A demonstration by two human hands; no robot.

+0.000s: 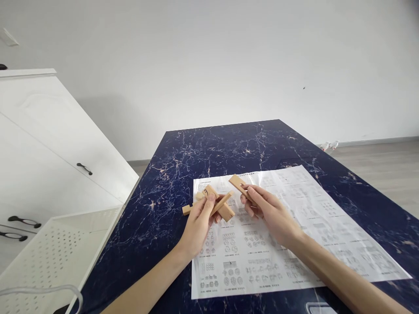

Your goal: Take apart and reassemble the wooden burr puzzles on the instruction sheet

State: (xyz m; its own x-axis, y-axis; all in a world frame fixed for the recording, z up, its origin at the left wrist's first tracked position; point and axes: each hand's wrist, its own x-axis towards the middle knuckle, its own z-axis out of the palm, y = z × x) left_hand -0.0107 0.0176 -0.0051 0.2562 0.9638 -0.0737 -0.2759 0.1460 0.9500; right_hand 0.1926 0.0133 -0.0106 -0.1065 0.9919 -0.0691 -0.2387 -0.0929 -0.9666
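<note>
My left hand is closed around a cluster of notched wooden puzzle pieces that cross one another. A dark mark shows on the piece under my thumb. In my right hand is a single flat wooden puzzle piece, pinched by its near end and tilted up to the left. A gap separates this piece from the cluster. Both hands are above a large printed sheet with rows of small diagrams. My fingers hide parts of the wooden pieces, so how the cluster fits together is unclear.
The sheet lies on a dark blue marble-patterned table. To the left stand a white cabinet with black handles and a white perforated panel with a pale cable. A light wall rises behind the table.
</note>
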